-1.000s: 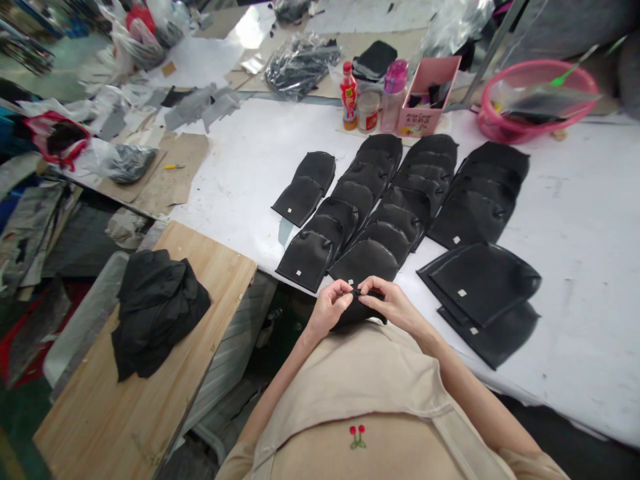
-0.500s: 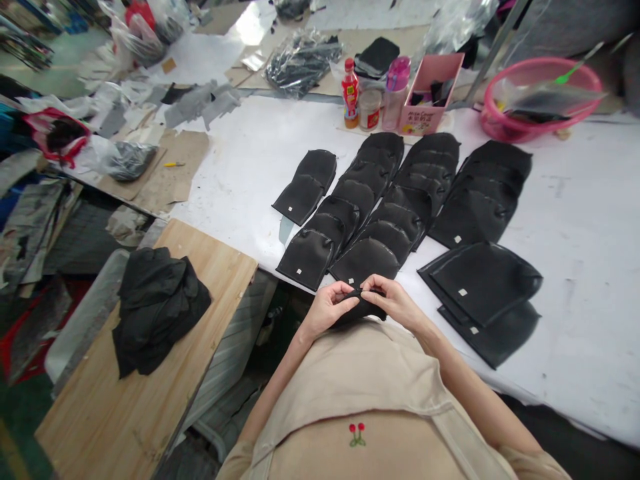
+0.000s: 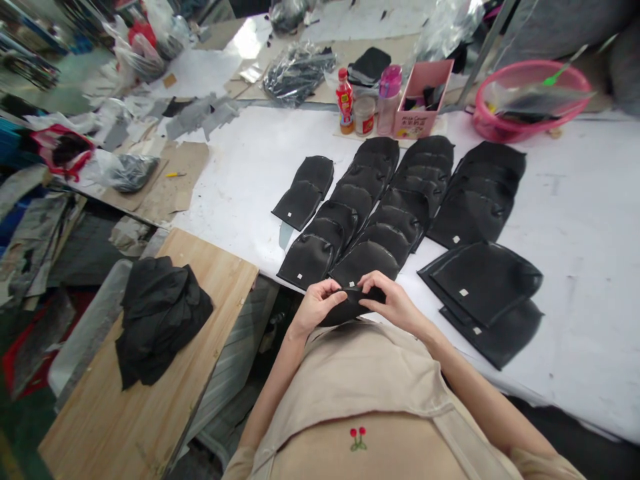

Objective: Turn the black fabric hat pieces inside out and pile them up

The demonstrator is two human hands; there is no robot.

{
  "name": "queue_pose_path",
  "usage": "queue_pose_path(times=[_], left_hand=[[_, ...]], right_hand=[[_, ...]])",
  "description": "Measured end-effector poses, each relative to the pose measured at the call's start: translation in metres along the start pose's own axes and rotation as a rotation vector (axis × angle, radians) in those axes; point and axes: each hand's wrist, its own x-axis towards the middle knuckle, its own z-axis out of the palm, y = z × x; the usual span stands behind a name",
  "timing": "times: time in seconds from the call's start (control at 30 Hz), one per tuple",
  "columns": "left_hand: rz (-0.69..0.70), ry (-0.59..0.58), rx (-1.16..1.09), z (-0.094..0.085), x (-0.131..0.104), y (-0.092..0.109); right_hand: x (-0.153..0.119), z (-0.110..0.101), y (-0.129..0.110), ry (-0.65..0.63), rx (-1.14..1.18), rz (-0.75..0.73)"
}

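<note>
Close to my apron, at the table's front edge, I hold a black leather-like piece [image 3: 345, 312] by its upper edge. My left hand [image 3: 316, 307] pinches it on the left, thumb on top. My right hand [image 3: 393, 303] grips the same edge a little further right, thumb and fingers closed. Much of the piece is hidden by my hands. Just beyond lie overlapping rows of similar black pieces [image 3: 367, 260] with rounded ends, some bearing small white square labels. To the right rests a separate pair of black pieces [image 3: 487, 277].
A red-capped drink bottle [image 3: 345, 103], a glass jar [image 3: 364, 117], a pink box [image 3: 423, 100] and a pink basin [image 3: 530, 100] stand at the back of the white table [image 3: 575, 287]. At left, black cloth [image 3: 160, 320] lies crumpled on a wooden board [image 3: 100, 413].
My hands have moved slightly apart along the piece's edge, showing more of its black surface between them. The view has shifted slightly.
</note>
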Motion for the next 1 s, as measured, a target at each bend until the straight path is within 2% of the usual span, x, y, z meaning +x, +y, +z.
queue_pose_path(times=[0.17, 0.47, 0.73, 1.0], left_hand=[[-0.022, 0.061, -0.055, -0.013, -0.004, -0.002], [0.01, 0.153, -0.096, -0.011, -0.002, -0.008], [0.041, 0.254, -0.078, -0.008, 0.001, -0.014], [0.106, 0.263, 0.01, -0.012, 0.002, -0.016]], right_hand=[[-0.007, -0.003, 0.019, 0.16, -0.015, 0.039], [-0.006, -0.003, 0.02, 0.19, 0.12, 0.156], [-0.003, 0.004, 0.025, 0.241, 0.124, 0.18], [-0.002, 0.009, 0.033, 0.319, 0.062, 0.152]])
